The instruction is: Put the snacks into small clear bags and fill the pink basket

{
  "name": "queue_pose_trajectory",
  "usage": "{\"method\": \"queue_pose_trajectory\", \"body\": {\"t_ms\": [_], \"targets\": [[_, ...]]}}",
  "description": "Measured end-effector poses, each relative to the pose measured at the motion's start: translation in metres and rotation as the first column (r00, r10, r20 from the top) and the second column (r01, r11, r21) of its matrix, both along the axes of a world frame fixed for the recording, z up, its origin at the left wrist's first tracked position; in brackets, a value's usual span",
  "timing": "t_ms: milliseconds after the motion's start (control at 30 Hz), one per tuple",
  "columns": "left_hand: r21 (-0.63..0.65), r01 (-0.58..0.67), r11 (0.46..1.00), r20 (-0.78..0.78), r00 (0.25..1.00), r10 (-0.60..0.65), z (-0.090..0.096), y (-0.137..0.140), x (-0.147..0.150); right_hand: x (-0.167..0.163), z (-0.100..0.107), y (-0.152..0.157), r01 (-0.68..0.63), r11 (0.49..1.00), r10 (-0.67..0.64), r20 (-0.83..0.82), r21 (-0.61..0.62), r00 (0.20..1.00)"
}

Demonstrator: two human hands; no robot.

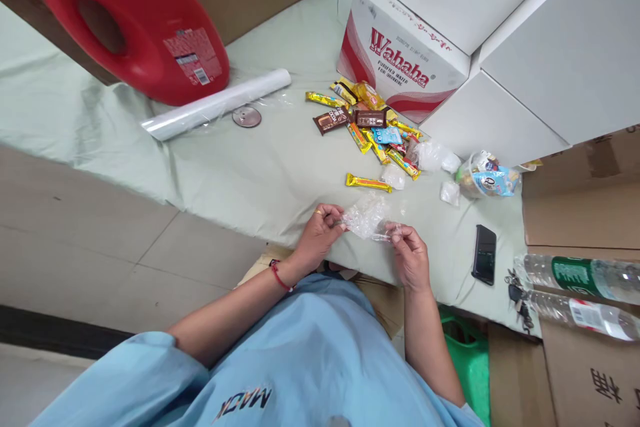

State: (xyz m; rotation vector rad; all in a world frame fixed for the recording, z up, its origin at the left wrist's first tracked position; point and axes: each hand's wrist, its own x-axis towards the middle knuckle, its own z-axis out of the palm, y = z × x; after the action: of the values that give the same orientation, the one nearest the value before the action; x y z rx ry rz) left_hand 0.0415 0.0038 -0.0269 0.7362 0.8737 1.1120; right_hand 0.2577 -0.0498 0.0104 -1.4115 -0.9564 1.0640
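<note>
Between my two hands a crumpled clear plastic bag (367, 217) is held just above the near edge of the table. My left hand (323, 230) pinches its left side with thumb and fingers. On the right side, my right hand (410, 250) grips another part of the plastic. Just beyond the bag lies a single yellow snack stick (369, 183), with a folded clear plastic bag (393, 177) beside it. Farther back is a pile of wrapped snacks, among them a brown chocolate wafer packet (331, 120) and a light-blue packet (387, 135).
A red detergent jug (195, 33) and a white plastic roll (220, 103) stand and lie at left. White cartons, including a Wahaha box (400, 57), stack behind. At right are a tub of snacks (487, 175), a phone (484, 255), keys (520, 297) and bottles (585, 315).
</note>
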Motion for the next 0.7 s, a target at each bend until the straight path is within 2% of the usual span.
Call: {"method": "queue_pose_trajectory", "body": {"t_ms": [67,133,200,300,400,500,600,700], "targets": [[0.108,-0.072,0.992,-0.154,0.984,0.088,0.004,-0.004,-0.002,0.001,-0.004,-0.007,0.009,1.0,-0.01,-0.055,-0.025,0.998],[0.246,-0.084,0.966,-0.345,0.923,0.168,0.011,-0.007,-0.007,0.001,-0.009,-0.012,0.029,0.999,-0.032,-0.085,-0.031,0.996],[0.371,0.008,0.929,-0.488,0.853,0.187,0.021,-0.009,-0.013,0.001,-0.014,-0.014,0.049,0.998,-0.051,-0.091,-0.025,0.995],[0.46,0.236,0.856,-0.61,0.785,0.112,0.034,-0.009,-0.017,0.0,-0.018,-0.015,0.055,0.998,-0.055,-0.085,-0.005,0.995],[0.422,0.379,0.824,-0.728,0.683,0.059,0.039,-0.008,-0.009,0.0,-0.02,-0.015,0.034,0.999,-0.034,-0.085,0.004,0.996],[0.342,0.4,0.85,-0.795,0.605,0.036,0.036,-0.008,0.005,0.0,-0.021,-0.016,0.011,1.0,-0.011,-0.075,0.0,0.997],[0.28,0.41,0.868,-0.801,0.599,-0.025,0.028,-0.004,0.014,0.001,-0.023,-0.018,-0.009,1.0,0.01,-0.065,0.011,0.998],[0.218,0.387,0.896,-0.743,0.661,-0.105,0.025,0.008,0.01,0.004,-0.026,-0.021,-0.03,0.999,0.031,-0.072,0.016,0.997]]}}
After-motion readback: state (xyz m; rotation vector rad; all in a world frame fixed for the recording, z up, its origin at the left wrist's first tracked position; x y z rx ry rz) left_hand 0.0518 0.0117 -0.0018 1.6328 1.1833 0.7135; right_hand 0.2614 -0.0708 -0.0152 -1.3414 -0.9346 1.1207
